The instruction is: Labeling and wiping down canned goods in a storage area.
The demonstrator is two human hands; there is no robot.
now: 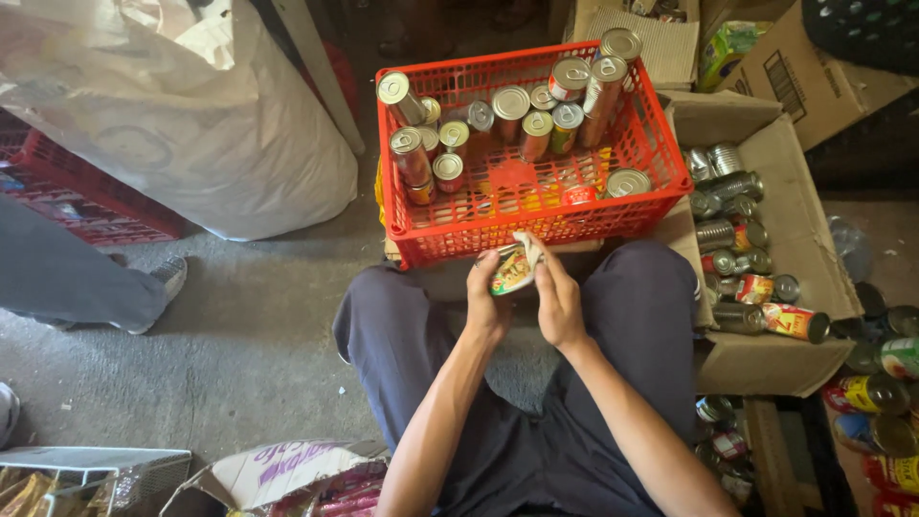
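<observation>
Red plastic crate (459,225) sits at twelve o'clock from the knees, partly filled with bare tin cans (510,103). Left hand (486,302) and right hand (558,304) both close their fingers on a labelled can (512,270), its paper wrapper half peeled. At three o'clock a cardboard box (804,211) holds cans, some labelled, so I judge the stripping well along but unfinished.

Head camera, steep downward look over the wearer's lap

The single view sits close above the seated person's knees, facing forward toward twelve o'clock; the red crate (522,201) fills upper centre, a cardboard box (804,239) lies at three o'clock, a white sack (191,124) at ten
</observation>
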